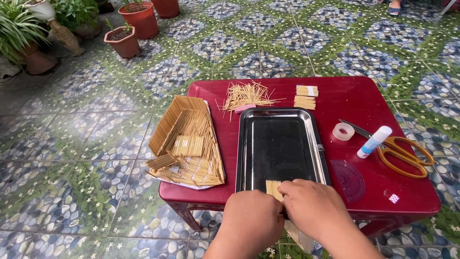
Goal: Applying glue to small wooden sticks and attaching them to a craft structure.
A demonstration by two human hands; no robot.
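My left hand [252, 218] and my right hand [312, 205] meet at the near edge of a black metal tray [280, 144] on a red plastic table [345, 103]. Between their fingers they pinch a small flat panel of glued toothpicks [273, 188] that rests on the tray's near end. How the left fingers grip it is hidden by the back of the hand. A model boat hull made of toothpicks [188, 142] lies on the table's left side, partly over the edge.
A loose pile of toothpicks [246, 95] and two small toothpick panels [305, 97] lie at the table's far side. Tape roll [343, 131], glue stick [374, 141], yellow-handled scissors [401, 154] and a purple protractor [350, 180] sit on the right. Potted plants [125, 38] stand on the patterned floor.
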